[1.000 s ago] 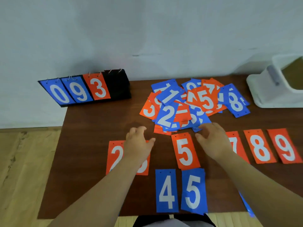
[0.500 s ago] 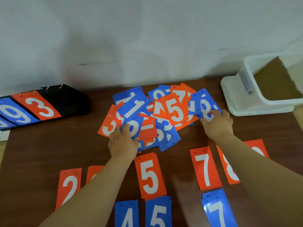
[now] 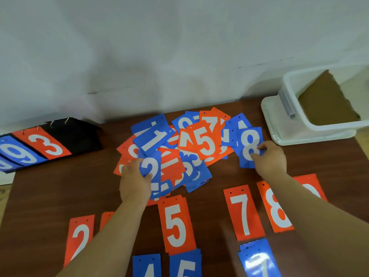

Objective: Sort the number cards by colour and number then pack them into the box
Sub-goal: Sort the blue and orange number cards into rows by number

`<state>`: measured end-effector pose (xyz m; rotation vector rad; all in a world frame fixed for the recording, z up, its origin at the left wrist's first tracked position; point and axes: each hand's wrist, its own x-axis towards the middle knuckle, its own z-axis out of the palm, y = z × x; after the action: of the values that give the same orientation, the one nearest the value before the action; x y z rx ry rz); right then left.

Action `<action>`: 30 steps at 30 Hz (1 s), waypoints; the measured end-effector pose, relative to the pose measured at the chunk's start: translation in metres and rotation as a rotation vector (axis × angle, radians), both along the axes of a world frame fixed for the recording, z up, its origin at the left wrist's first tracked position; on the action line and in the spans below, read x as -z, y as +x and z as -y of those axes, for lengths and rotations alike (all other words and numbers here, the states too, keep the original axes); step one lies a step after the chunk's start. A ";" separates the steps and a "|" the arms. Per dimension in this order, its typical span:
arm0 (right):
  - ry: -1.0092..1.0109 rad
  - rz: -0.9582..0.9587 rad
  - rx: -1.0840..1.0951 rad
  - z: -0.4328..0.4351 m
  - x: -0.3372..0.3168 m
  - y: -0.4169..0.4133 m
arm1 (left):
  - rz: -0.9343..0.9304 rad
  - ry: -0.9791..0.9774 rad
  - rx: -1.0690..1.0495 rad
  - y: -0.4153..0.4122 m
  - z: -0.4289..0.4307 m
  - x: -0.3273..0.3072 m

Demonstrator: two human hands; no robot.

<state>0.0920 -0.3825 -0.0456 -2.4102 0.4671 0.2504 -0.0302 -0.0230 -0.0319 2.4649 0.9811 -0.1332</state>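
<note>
A loose heap of blue and orange number cards [image 3: 205,142] lies mid-table. My left hand [image 3: 134,180] pinches a blue 2 card [image 3: 151,166] at the heap's near left. My right hand [image 3: 269,158] pinches a blue 8 card [image 3: 249,144] at the heap's right edge. Sorted orange cards lie nearer me: a 2 [image 3: 80,238], a 5 [image 3: 176,222], a 7 [image 3: 242,211] and an 8 [image 3: 276,206]. Blue 4 [image 3: 146,266], 5 [image 3: 185,264] and 7 [image 3: 258,260] cards lie along the front edge. The white plastic box [image 3: 295,124] stands open at the back right.
A black flip scoreboard [image 3: 75,134] with blue 9 and orange 3 cards on rings sits at the back left. The brown table [image 3: 50,192] ends at the left over a wooden floor. A grey wall rises behind.
Both hands reached from the sorted rows into the heap. The left took hold of the blue 2, the right took the blue 8. The view shifted right and closer.
</note>
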 end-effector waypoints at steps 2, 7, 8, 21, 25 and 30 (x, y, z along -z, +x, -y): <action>0.012 0.053 0.005 0.003 -0.006 -0.007 | 0.017 0.005 0.004 -0.004 -0.003 -0.005; 0.090 0.179 0.088 0.000 -0.029 -0.024 | 0.013 -0.079 -0.071 -0.021 -0.008 -0.020; 0.100 0.210 0.098 -0.003 -0.034 -0.027 | 0.019 -0.104 -0.094 -0.023 -0.010 -0.022; 0.527 0.051 -0.281 -0.106 -0.101 -0.081 | 0.258 -0.322 -0.249 -0.074 -0.035 -0.083; 0.542 -0.254 -0.660 -0.146 -0.143 -0.096 | 0.262 -0.457 -0.244 -0.103 -0.040 -0.116; 0.303 -0.374 -1.194 -0.206 -0.193 -0.134 | 0.333 -0.559 -0.123 -0.158 -0.042 -0.160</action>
<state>-0.0419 -0.1763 0.1479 -2.0429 -0.8605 1.1798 -0.1881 0.0192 0.1280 1.8387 0.8122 0.0411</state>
